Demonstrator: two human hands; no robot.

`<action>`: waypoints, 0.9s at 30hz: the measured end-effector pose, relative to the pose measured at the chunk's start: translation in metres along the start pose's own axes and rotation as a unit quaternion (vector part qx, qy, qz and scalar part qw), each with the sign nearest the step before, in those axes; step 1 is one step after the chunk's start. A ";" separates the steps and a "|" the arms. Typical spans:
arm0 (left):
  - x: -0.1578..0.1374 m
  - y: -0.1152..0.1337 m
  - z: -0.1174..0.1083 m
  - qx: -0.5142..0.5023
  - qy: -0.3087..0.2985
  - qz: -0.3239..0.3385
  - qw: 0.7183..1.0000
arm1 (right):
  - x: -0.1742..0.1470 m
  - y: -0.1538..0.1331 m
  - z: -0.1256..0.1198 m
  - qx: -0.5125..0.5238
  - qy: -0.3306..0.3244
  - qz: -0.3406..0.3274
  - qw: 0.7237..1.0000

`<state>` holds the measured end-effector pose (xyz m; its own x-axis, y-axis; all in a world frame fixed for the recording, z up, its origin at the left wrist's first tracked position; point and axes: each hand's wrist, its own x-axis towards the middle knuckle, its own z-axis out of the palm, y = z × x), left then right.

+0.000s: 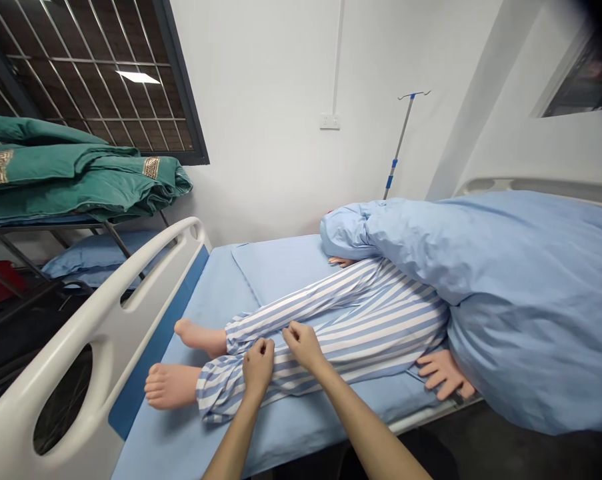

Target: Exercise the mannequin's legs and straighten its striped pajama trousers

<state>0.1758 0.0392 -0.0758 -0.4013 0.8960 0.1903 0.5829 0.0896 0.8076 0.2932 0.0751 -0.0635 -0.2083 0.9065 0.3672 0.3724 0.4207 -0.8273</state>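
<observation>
A manikin-like figure with bare feet [168, 387] lies on a bed in blue-and-white striped trousers [375, 327]. My left hand [258, 367] is closed in a loose fist over the lower trouser leg, just above the gathered cuff. Close by on the right, my right hand [305, 345] is also curled shut, over the trousers around knee level. The undersides of both hands are hidden, so I cannot tell whether they pinch fabric. A light-blue quilt [525, 287] is folded back over the upper body, and a manikin hand [445, 375] sticks out below it.
The white footboard [108, 307] rises at the left end of the bed. Green folded bedding [81, 177] lies on a metal rack beyond it. An IV pole [398, 150] stands behind the bed near the wall. The blue sheet [281, 263] shows beside the legs.
</observation>
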 end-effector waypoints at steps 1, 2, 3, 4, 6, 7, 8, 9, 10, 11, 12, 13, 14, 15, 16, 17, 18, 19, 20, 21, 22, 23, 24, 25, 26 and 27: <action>0.001 0.005 0.002 -0.025 0.001 0.004 1.000 | -0.001 0.003 -0.003 0.000 0.007 0.013 1.000; 0.001 0.010 0.006 -0.054 -0.001 0.011 0.998 | -0.002 0.007 -0.006 0.005 0.011 0.027 1.000; 0.000 0.016 0.010 -0.085 -0.006 0.017 0.996 | -0.002 0.010 -0.008 0.014 0.012 0.037 0.999; -0.001 0.022 0.015 -0.115 -0.015 0.017 0.993 | -0.002 0.013 -0.009 0.027 0.010 0.043 0.999; -0.004 0.033 0.024 -0.149 -0.030 -0.003 0.988 | -0.002 0.018 -0.012 0.055 0.012 0.048 0.997; -0.005 0.038 0.028 -0.151 -0.033 -0.015 0.988 | -0.002 0.020 -0.015 0.066 0.019 0.052 0.996; -0.005 0.044 0.031 -0.152 -0.033 -0.023 0.988 | -0.001 0.021 -0.018 0.073 0.027 0.056 0.995; -0.004 0.050 0.034 -0.155 -0.032 -0.023 0.987 | -0.001 0.023 -0.022 0.078 0.032 0.060 0.995; -0.002 0.056 0.038 -0.162 -0.031 -0.016 0.986 | -0.001 0.025 -0.026 0.084 0.031 0.065 0.994; 0.000 0.062 0.041 -0.175 -0.031 -0.008 0.984 | -0.001 0.026 -0.031 0.095 0.027 0.073 0.992; 0.002 0.067 0.045 -0.191 -0.034 -0.004 0.981 | 0.000 0.028 -0.036 0.111 0.026 0.083 0.990; 0.004 0.072 0.050 -0.204 -0.037 -0.006 0.978 | 0.000 0.030 -0.041 0.128 0.031 0.092 0.987; 0.005 0.075 0.054 -0.211 -0.038 -0.012 0.977 | 0.001 0.031 -0.046 0.145 0.043 0.100 0.983; 0.005 0.077 0.059 -0.213 -0.040 -0.019 0.976 | 0.001 0.033 -0.051 0.157 0.060 0.106 0.980; 0.004 0.078 0.063 -0.214 -0.044 -0.024 0.976 | 0.001 0.035 -0.057 0.160 0.076 0.110 0.978; 0.003 0.079 0.067 -0.213 -0.048 -0.026 0.976 | 0.001 0.038 -0.062 0.153 0.087 0.111 0.978; 0.001 0.078 0.071 -0.212 -0.053 -0.025 0.975 | 0.000 0.040 -0.067 0.141 0.090 0.111 0.980; -0.001 0.078 0.074 -0.212 -0.056 -0.022 0.975 | -0.001 0.042 -0.072 0.126 0.087 0.112 0.982; -0.003 0.078 0.076 -0.213 -0.061 -0.018 0.975 | -0.002 0.043 -0.077 0.113 0.081 0.113 0.984; -0.005 0.078 0.078 -0.214 -0.067 -0.014 0.974 | -0.003 0.044 -0.082 0.105 0.077 0.115 0.985; -0.007 0.079 0.080 -0.215 -0.074 -0.010 0.974 | -0.003 0.044 -0.087 0.103 0.076 0.113 0.985; -0.009 0.080 0.082 -0.212 -0.083 -0.005 0.974 | -0.003 0.044 -0.092 0.106 0.079 0.110 0.985; -0.012 0.083 0.083 -0.205 -0.091 0.001 0.974 | -0.002 0.044 -0.098 0.112 0.086 0.105 0.984; -0.014 0.086 0.085 -0.196 -0.098 0.005 0.976 | 0.000 0.045 -0.103 0.116 0.094 0.100 0.984; -0.016 0.090 0.088 -0.188 -0.101 0.005 0.977 | 0.001 0.046 -0.109 0.115 0.100 0.095 0.984; -0.018 0.094 0.090 -0.183 -0.101 0.004 0.978 | 0.002 0.048 -0.114 0.108 0.103 0.095 0.984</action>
<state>0.3022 0.0706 -0.0535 -0.2280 0.9671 0.1127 0.2790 -0.0459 0.9592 0.4137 0.1007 -0.0544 0.0433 0.9653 0.2576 0.1803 0.2461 -0.9523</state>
